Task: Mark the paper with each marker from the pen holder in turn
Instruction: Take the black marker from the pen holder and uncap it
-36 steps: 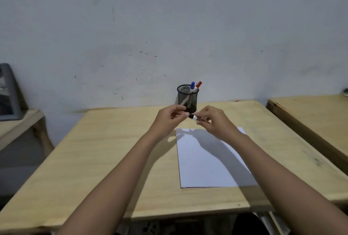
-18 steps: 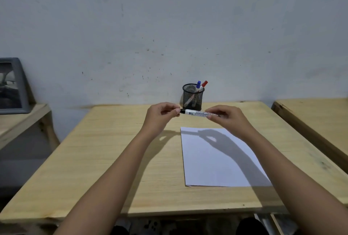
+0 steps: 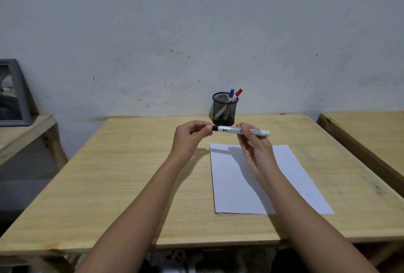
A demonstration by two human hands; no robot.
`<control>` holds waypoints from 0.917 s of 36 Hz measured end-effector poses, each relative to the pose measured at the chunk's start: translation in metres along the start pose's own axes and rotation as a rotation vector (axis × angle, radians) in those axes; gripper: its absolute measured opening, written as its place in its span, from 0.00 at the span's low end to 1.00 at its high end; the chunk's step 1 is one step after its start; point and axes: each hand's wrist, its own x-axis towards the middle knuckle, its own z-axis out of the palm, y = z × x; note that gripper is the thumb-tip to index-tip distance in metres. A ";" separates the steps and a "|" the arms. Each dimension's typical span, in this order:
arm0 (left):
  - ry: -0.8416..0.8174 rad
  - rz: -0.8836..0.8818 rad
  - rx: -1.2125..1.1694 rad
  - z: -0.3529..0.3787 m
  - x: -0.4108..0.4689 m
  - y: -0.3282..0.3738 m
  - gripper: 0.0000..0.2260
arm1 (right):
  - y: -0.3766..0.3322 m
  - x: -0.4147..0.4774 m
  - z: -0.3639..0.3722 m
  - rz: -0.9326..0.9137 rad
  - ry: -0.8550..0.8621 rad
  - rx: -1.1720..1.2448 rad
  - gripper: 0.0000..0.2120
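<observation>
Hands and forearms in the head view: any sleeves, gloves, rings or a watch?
None visible. The left hand and right hand are bare, with no gloves, rings, watch or bracelet. Both forearms are uncovered to the bottom edge of the picture; no sleeve shows.

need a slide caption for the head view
Both hands hold a black-capped marker level above the paper, left hand pinching its cap, right hand on the barrel.

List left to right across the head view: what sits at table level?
Grey picture frame → left hand → black mesh pen holder → right hand holding white marker → neighbouring wooden table.
</observation>
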 end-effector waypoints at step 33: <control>-0.223 -0.101 0.105 -0.020 0.018 -0.013 0.07 | -0.021 0.024 0.007 -0.115 -0.312 -0.639 0.07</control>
